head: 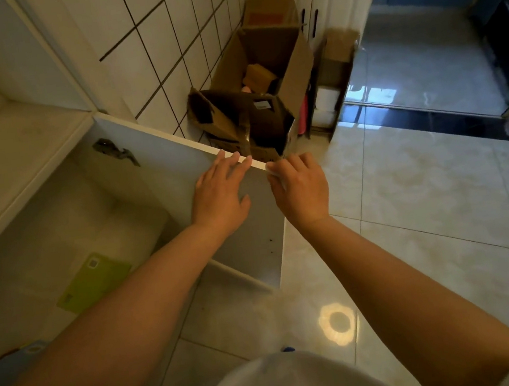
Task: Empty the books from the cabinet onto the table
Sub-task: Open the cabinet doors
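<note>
The white cabinet (31, 202) stands at my left with its door (160, 173) swung wide open. My left hand (219, 194) lies flat against the inner face of the door near its top edge, fingers spread. My right hand (300, 183) curls over the door's top corner and grips it. Inside the lower compartment a thin green book (94, 280) lies flat on the cabinet floor. A blue item (16, 357) shows at the bottom left, partly hidden by my left arm. The upper shelf (5, 128) holds nothing that I can see.
Open cardboard boxes (259, 95) stand against the tiled wall right behind the door. More boxes (338, 52) sit beside a white closet. Glossy floor tiles (410, 204) stretch to the right toward a dark threshold. No table is in view.
</note>
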